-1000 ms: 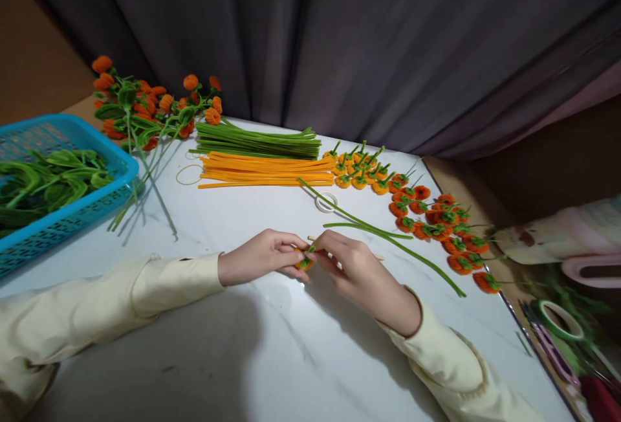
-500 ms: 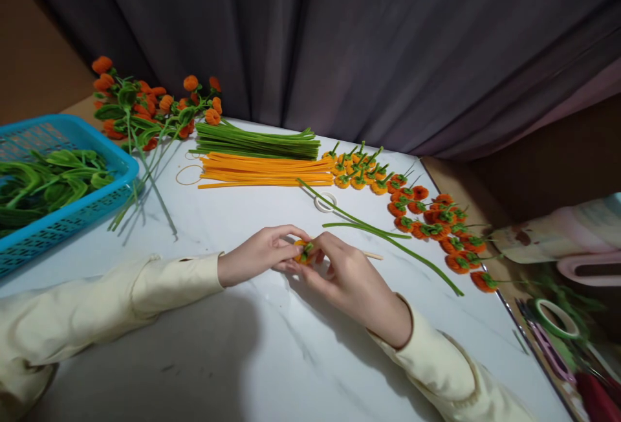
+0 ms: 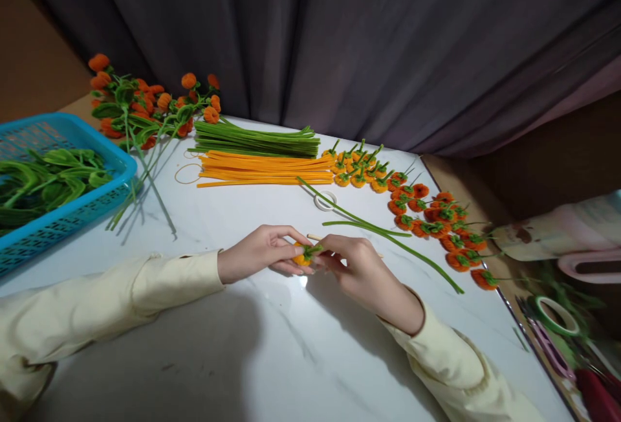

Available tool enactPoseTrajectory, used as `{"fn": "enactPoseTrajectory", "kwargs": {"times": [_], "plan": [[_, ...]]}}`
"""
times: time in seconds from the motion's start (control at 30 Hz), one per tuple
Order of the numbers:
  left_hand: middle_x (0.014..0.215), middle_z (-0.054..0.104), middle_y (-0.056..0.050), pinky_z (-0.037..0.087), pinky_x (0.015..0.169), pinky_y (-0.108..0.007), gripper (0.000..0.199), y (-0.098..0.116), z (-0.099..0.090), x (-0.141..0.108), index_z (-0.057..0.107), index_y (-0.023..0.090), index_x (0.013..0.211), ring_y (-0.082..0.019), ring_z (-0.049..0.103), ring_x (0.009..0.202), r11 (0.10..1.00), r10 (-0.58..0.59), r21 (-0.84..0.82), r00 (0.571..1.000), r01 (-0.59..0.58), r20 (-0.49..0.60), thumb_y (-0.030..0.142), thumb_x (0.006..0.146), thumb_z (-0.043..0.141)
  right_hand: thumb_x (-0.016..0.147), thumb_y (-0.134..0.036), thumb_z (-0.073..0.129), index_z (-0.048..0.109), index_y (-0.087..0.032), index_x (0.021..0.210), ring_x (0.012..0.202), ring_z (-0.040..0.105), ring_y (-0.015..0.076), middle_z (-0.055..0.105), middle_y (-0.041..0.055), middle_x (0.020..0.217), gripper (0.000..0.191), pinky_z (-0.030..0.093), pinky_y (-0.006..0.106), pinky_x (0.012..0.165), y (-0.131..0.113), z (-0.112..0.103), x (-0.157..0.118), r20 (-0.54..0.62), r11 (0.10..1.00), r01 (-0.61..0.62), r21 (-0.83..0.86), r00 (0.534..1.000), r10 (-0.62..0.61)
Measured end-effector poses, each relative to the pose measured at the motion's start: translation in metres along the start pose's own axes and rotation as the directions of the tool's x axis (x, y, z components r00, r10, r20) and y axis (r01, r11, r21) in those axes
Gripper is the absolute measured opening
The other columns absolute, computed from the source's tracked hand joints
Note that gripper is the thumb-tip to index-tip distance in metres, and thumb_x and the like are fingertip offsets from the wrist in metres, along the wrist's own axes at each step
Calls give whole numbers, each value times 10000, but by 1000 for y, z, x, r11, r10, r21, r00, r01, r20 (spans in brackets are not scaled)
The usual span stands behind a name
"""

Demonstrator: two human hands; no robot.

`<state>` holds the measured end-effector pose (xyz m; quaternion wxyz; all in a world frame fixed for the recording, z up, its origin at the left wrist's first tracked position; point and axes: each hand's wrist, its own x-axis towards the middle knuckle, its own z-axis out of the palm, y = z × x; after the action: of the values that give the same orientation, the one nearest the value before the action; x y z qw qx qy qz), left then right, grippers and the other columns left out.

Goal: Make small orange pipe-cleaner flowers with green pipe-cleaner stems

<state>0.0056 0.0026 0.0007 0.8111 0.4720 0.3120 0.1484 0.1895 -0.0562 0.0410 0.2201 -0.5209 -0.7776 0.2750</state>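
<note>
My left hand (image 3: pixel 259 254) pinches a small yellow-orange chenille pumpkin (image 3: pixel 303 258) between thumb and fingers. Its green top and short stem (image 3: pixel 314 250) point to the right. At that stem's tip, the thumb and fingers of my right hand (image 3: pixel 356 270) are closed. Behind my right hand lies a thin wooden stick (image 3: pixel 313 237), mostly hidden by it. Just beyond, long green chenille stems (image 3: pixel 369 224) rest on the white table (image 3: pixel 291 357), beside a roll of white tape (image 3: pixel 325 200).
Green stems (image 3: pixel 257 138) and yellow-orange ones (image 3: pixel 266 169) lie bundled at the back. Yellow pumpkins (image 3: pixel 358 181) and orange ones (image 3: pixel 458 260) stand in groups rightward. A blue basket (image 3: pixel 72 221) of green leaves and an orange bouquet (image 3: pixel 145 101) are left. Green tape (image 3: pixel 555 316) lies far right.
My right hand has drawn back to the right from the pumpkin, so its green stem now shows. One end of the wooden stick has come into view.
</note>
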Motion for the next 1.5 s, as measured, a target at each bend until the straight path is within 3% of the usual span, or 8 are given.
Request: {"fn": "enactPoseTrajectory", "kwargs": {"times": [0.23, 0.37, 0.43, 0.53, 0.67, 0.8, 1.23, 1.5], "plan": [[840, 731, -97, 541, 770, -315, 319, 6, 0, -2, 625, 132, 947, -230, 707, 779, 995, -79, -55, 993, 84, 89, 345, 725, 711, 760, 21, 450, 592, -162, 754, 591, 538, 111, 622, 12, 692, 231, 397, 209, 569, 2, -10, 0, 57, 992, 129, 11, 990, -130], [870, 726, -115, 534, 798, -319, 325, 6, 1, -2, 618, 125, 964, -229, 701, 815, 994, -73, -78, 995, 79, 72, 341, 736, 702, 805, -13, 421, 587, -134, 831, 645, 563, 141, 626, 60, 756, 208, 434, 237, 574, 0, -8, -5, 9, 967, 218, -135, 976, -219], [888, 723, -111, 534, 800, -310, 311, 6, 2, -1, 618, 128, 975, -220, 696, 839, 993, -79, -82, 996, 82, 44, 329, 749, 689, 830, -23, 402, 590, -101, 885, 712, 577, 179, 634, 106, 815, 211, 450, 272, 591, -2, -5, -10, -50, 899, 276, -339, 949, -311], [869, 721, -84, 536, 802, -306, 309, 3, 2, 0, 625, 136, 992, -194, 695, 825, 994, -74, -81, 997, 74, 3, 310, 746, 691, 880, -47, 379, 606, -80, 920, 825, 582, 224, 648, 138, 899, 234, 469, 316, 640, -4, 1, -16, -19, 696, 381, -609, 870, -493], [839, 717, -65, 540, 791, -309, 345, 1, 1, 0, 621, 138, 1018, -183, 692, 809, 996, -58, -69, 998, 59, 3, 310, 730, 704, 906, -68, 366, 631, -58, 831, 851, 588, 246, 654, 157, 903, 276, 482, 342, 633, 1, 5, -18, 70, 511, 507, -694, 754, -653], [815, 716, -57, 539, 786, -291, 342, 3, 1, -1, 611, 138, 1016, -180, 689, 825, 996, -72, -56, 997, 74, 32, 305, 733, 704, 892, -50, 370, 637, -31, 840, 847, 598, 268, 656, 170, 899, 272, 485, 361, 625, 7, 6, -17, 104, 444, 539, -716, 711, -696], [629, 663, 5, 543, 755, -294, 334, 4, 9, -3, 601, 118, 1039, -150, 676, 739, 995, -90, 41, 995, 92, -38, 242, 739, 679, 876, -37, 389, 636, -42, 789, 795, 606, 250, 656, 160, 859, 262, 482, 346, 600, 10, 14, -17, 103, 430, 564, -705, 681, -725], [728, 689, -21, 533, 783, -303, 374, 2, 8, -3, 601, 152, 1096, -162, 669, 823, 998, -48, 27, 998, 48, -30, 239, 740, 671, 883, -39, 387, 606, -65, 880, 793, 577, 208, 647, 145, 869, 220, 502, 331, 658, 22, 17, -17, -140, 666, 488, -564, 738, -660]]}}
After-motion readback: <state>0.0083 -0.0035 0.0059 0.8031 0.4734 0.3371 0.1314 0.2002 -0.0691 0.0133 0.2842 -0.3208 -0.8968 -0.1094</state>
